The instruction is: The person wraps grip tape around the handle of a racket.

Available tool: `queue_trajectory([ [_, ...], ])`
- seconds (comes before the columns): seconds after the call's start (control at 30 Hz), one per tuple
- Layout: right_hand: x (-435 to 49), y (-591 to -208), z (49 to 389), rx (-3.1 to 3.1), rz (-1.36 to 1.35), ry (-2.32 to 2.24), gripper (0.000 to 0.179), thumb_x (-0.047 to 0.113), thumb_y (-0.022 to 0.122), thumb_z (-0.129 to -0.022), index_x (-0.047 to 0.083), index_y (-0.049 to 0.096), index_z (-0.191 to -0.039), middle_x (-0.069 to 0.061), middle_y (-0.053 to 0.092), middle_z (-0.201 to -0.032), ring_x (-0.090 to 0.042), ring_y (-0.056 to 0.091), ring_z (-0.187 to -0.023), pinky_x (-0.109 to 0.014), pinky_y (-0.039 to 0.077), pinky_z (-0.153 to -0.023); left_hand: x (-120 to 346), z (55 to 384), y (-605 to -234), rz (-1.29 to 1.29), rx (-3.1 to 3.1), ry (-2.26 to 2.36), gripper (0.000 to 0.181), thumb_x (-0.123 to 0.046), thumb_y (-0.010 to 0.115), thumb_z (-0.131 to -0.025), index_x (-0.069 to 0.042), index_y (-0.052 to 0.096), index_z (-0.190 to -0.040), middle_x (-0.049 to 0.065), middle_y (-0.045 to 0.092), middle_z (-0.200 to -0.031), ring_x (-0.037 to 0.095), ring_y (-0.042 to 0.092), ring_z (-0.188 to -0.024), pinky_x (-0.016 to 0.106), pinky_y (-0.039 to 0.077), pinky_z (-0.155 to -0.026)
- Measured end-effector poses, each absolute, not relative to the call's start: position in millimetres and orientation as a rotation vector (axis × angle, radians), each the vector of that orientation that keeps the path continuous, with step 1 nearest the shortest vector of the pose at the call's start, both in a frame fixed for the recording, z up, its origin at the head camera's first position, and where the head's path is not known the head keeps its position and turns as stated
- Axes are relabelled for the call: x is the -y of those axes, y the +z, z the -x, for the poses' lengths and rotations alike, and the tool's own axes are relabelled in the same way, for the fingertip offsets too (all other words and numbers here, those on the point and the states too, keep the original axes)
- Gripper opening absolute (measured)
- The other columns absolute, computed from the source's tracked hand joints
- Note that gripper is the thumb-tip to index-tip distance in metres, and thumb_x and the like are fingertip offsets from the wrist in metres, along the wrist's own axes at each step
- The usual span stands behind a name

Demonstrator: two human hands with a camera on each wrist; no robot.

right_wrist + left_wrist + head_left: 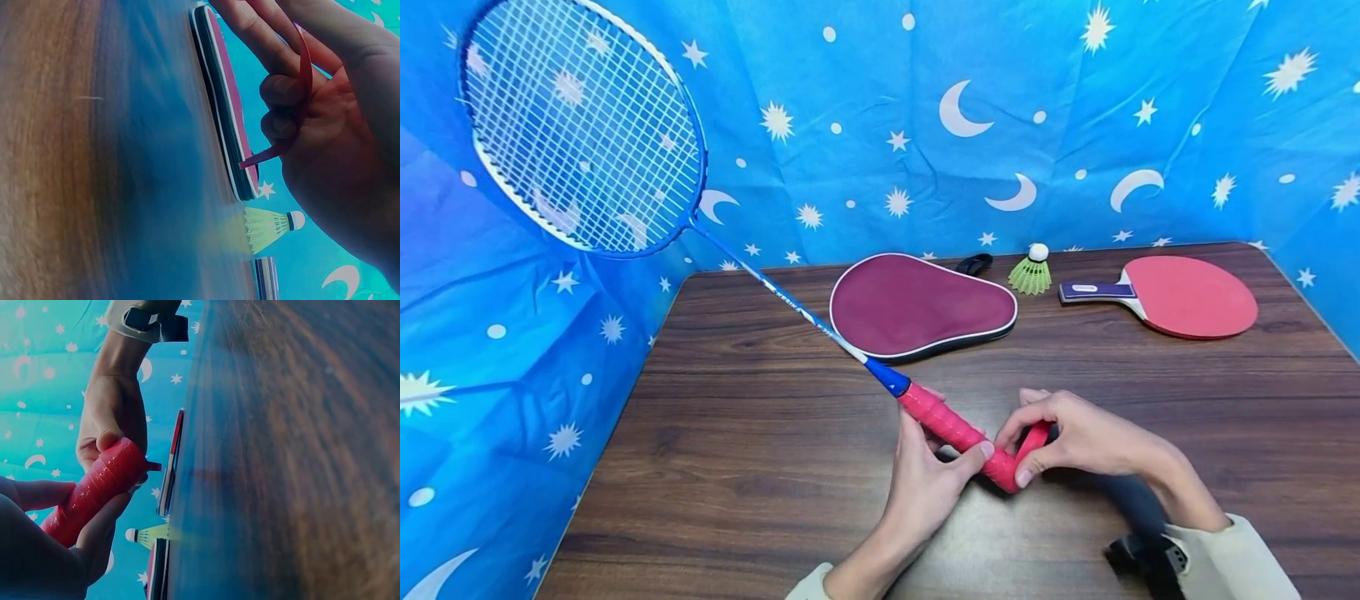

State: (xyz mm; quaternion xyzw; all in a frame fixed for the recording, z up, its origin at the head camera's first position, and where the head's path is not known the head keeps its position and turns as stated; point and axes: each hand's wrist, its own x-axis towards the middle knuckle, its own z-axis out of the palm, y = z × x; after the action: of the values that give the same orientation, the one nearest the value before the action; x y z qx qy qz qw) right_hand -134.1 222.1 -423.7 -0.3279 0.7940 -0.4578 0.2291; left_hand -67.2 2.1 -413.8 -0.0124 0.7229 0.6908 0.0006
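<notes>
A blue and white badminton racket (793, 307) points up to the left, its strung head (583, 125) raised before the backdrop. Pinkish-red grip tape covers its handle (951, 425). My left hand (921, 479) holds this handle, thumb near the butt end and fingers behind it, partly hidden. At the butt, my right hand (1093, 437) pinches a loose strip of the same grip tape (1037, 437) between thumb and fingers. The right wrist view shows the strip (304, 75) running along the curled fingers, with its free tail hanging past them. Small bumps dot the wrapped handle (103, 487).
Behind the hands, a maroon paddle case (921, 304) with white piping lies on the dark wooden table (737, 450). A yellow-green shuttlecock (1032, 271) stands beside it, then a red table tennis paddle (1191, 296). A blue star-and-moon cloth (880, 133) hangs around the table.
</notes>
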Motion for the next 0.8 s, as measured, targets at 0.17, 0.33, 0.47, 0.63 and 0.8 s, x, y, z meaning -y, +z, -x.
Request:
queue_trajectory([
  [0.17, -222.9, -424.3, 134.7, -2.167, 0.877, -1.263, 0.029, 0.04, 0.084, -0.073, 0.032, 0.073, -0.098, 0.002, 0.059, -0.09, -0.015, 0.05, -0.085, -0.028, 0.047, -0.07, -3.2, 68.6, -417.0, -0.056, -2.073, 2.295, 0.066, 0.007, 0.077, -0.075, -0.017, 0.04, -0.124, 0.014, 0.07, -0.094, 0.024, 0.07, -0.088, 0.037, 0.056, -0.078],
  [0.33, -222.0, -425.5, 135.1, -2.152, 0.878, -1.229, 0.03, 0.042, 0.084, -0.071, 0.033, 0.074, -0.098, 0.002, 0.06, -0.089, -0.017, 0.05, -0.085, -0.029, 0.047, -0.069, -3.4, 68.0, -415.7, -0.017, -1.938, 2.278, 0.068, 0.009, 0.073, -0.077, -0.018, 0.036, -0.126, 0.014, 0.072, -0.097, 0.026, 0.067, -0.095, 0.032, 0.053, -0.079],
  [0.47, -221.9, -425.9, 135.1, -2.151, 0.879, -1.191, 0.029, 0.044, 0.083, -0.072, 0.035, 0.073, -0.098, 0.012, 0.068, -0.092, -0.033, 0.05, -0.117, -0.05, 0.044, -0.095, -3.7, 67.7, -414.9, 0.003, -1.855, 2.279, 0.066, 0.009, 0.071, -0.077, -0.015, 0.034, -0.126, 0.014, 0.072, -0.099, 0.024, 0.067, -0.094, 0.028, 0.051, -0.079],
  [0.63, -221.8, -424.9, 133.9, -2.088, 0.885, -1.216, 0.03, 0.044, 0.082, -0.074, 0.033, 0.074, -0.1, 0.014, 0.071, -0.097, -0.049, 0.036, -0.132, -0.066, 0.026, -0.105, -3.6, 68.0, -414.5, -0.003, -1.787, 2.279, 0.061, 0.009, 0.069, -0.077, -0.012, 0.033, -0.122, 0.014, 0.071, -0.1, 0.023, 0.066, -0.092, 0.027, 0.05, -0.08],
  [0.8, -220.9, -426.4, 133.8, -2.044, 0.941, -1.236, 0.029, 0.039, 0.082, -0.077, 0.031, 0.074, -0.103, 0.007, 0.067, -0.096, -0.024, 0.054, -0.1, -0.034, 0.047, -0.085, -2.5, 67.5, -413.7, 0.001, -1.756, 2.261, 0.055, 0.01, 0.066, -0.076, -0.01, 0.041, -0.121, 0.016, 0.071, -0.101, 0.022, 0.065, -0.093, 0.027, 0.05, -0.081],
])
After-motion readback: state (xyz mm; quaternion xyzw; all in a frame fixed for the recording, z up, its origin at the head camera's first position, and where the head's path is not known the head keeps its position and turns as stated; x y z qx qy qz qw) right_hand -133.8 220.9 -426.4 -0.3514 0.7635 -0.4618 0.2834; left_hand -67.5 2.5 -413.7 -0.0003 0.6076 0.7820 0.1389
